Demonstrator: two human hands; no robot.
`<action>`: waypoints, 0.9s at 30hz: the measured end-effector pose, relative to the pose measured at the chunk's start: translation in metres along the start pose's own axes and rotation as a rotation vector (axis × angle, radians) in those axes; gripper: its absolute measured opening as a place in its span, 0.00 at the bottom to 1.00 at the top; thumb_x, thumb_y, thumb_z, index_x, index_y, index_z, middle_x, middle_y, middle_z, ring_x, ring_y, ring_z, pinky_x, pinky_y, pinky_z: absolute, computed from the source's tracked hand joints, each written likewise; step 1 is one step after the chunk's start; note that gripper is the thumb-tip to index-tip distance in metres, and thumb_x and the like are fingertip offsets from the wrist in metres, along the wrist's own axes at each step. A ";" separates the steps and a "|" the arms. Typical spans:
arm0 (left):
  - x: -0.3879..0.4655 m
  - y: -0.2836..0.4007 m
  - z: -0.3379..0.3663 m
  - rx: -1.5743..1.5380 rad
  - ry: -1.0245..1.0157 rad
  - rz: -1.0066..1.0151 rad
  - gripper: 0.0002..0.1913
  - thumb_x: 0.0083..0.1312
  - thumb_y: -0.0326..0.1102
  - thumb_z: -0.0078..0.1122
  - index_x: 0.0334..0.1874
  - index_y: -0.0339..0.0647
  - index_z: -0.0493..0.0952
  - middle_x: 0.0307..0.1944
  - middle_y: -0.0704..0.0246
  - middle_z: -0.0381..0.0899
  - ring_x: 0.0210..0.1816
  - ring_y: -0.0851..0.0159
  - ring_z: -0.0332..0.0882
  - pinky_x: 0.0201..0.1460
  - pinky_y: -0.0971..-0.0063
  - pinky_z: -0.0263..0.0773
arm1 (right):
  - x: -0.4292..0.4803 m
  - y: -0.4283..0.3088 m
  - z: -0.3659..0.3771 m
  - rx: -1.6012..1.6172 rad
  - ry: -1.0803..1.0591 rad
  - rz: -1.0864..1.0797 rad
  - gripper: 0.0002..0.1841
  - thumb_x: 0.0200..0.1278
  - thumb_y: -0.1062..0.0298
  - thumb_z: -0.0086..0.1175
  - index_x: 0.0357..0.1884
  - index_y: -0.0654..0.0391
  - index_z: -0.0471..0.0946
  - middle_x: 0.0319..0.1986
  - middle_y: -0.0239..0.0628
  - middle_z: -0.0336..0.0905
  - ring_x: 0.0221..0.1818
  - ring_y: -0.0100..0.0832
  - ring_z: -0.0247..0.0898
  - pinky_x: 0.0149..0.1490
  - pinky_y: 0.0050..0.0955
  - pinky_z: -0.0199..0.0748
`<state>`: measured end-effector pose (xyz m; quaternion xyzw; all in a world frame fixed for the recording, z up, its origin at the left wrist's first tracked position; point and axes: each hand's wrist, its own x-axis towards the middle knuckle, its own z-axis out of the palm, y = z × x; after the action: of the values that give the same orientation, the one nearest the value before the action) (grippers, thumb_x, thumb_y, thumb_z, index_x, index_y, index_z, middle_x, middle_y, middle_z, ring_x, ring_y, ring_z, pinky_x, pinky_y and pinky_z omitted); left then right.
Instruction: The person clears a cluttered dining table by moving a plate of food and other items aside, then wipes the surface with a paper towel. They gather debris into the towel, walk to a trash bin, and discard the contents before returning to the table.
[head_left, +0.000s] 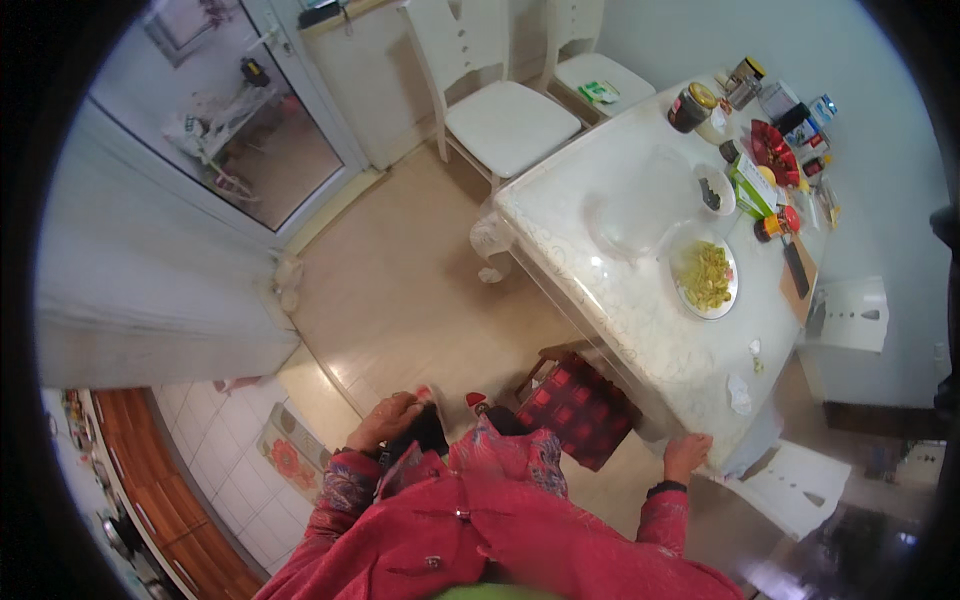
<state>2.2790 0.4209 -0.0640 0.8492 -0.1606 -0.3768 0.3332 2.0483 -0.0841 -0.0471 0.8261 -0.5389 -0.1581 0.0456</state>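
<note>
My left hand (388, 421) is low at my left side, over my dark trouser leg; whether it holds anything is hard to tell. At the near corner of the white table (637, 337), my right hand (686, 456) rests against the edge with its fingers bent, and nothing shows in it. Farther up the table a white plate of cooked vegetables (705, 277) lies beside a white bowl with dark food (714, 191). A black-handled knife (796, 268) rests on a wooden cutting board (802, 289). Crumpled tissue (739, 394) lies nearer me.
A stool with a red-and-black checked cover (577, 409) stands partly under the table edge. White chairs (510, 124) stand beyond, another (795, 487) at my right. Jars (691, 106) line the table's far side. A glass door (247, 112) and floor mat (289, 454) are left.
</note>
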 end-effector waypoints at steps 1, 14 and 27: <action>0.005 -0.011 -0.011 -0.001 -0.055 0.027 0.21 0.70 0.45 0.49 0.53 0.33 0.74 0.44 0.51 0.80 0.48 0.48 0.78 0.52 0.63 0.72 | -0.005 -0.016 -0.002 0.013 0.095 -0.014 0.30 0.55 0.63 0.59 0.57 0.71 0.67 0.63 0.61 0.57 0.66 0.53 0.55 0.66 0.45 0.57; 0.135 -0.109 -0.262 0.053 0.068 0.198 0.20 0.70 0.43 0.49 0.54 0.32 0.72 0.46 0.49 0.79 0.48 0.48 0.78 0.51 0.63 0.72 | -0.131 -0.410 -0.077 0.798 0.353 -0.628 0.19 0.55 0.72 0.57 0.51 0.60 0.74 0.54 0.47 0.69 0.56 0.49 0.66 0.60 0.41 0.65; 0.387 0.075 -0.364 0.324 -0.395 0.509 0.21 0.69 0.43 0.50 0.55 0.30 0.72 0.48 0.49 0.78 0.49 0.48 0.78 0.52 0.63 0.72 | -0.004 -0.551 -0.156 1.093 0.248 -0.350 0.16 0.58 0.72 0.55 0.50 0.61 0.74 0.45 0.46 0.74 0.39 0.39 0.77 0.46 0.34 0.74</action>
<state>2.8066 0.3252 -0.0392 0.7345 -0.4858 -0.4085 0.2401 2.5782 0.1334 -0.0341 0.8188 -0.3883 0.2353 -0.3512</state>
